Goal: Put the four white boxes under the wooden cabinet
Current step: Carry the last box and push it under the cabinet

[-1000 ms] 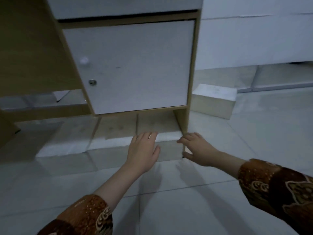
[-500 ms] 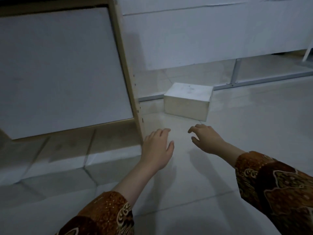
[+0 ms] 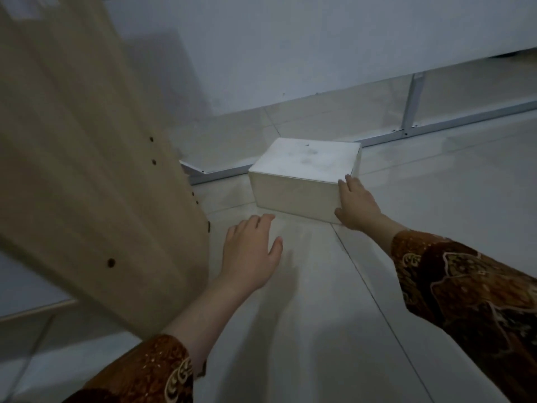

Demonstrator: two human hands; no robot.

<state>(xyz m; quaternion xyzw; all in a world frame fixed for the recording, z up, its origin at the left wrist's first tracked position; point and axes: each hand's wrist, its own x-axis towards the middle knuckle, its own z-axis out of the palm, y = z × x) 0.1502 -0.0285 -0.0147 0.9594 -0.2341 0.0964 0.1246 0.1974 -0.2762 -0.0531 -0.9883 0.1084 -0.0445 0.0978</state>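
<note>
While the right hand [image 3: 356, 206] touches one white box [image 3: 302, 170], both hands' fingers [image 3: 250, 225] spread — grasping nothing.

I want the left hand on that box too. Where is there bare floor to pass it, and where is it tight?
Bare tile lies between the left hand and the white box, and between box and wooden cabinet side. Tight spots: behind the box by the metal rail, and its right end, where the right hand rests.
</note>
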